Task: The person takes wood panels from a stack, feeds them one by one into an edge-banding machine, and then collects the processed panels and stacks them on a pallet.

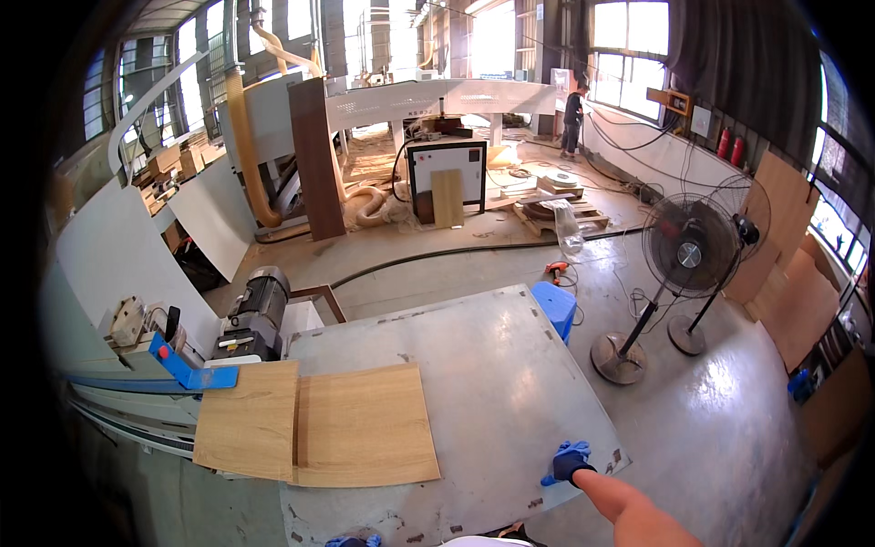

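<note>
My right hand (569, 460), in a blue glove, rests on the grey metal table (497, 383) close to its right corner. Its fingers are partly spread against the surface and nothing shows in them. At the lower edge of the picture only the top of my left hand (354, 541) shows, also gloved in blue; its fingers are cut off from view. Left of the middle lie two light wood-grain boards, a right one (365, 427) and a left one (244, 421), edge to edge. The left board reaches past the table onto the machine beside it.
A blue machine bracket (187, 366) with a red button stands beside the left board, near a grey motor (262, 301). Beyond the table are a blue stool (554, 308), an orange power tool (556, 268) and two standing fans, one nearer (688, 255). A person (572, 118) stands far back.
</note>
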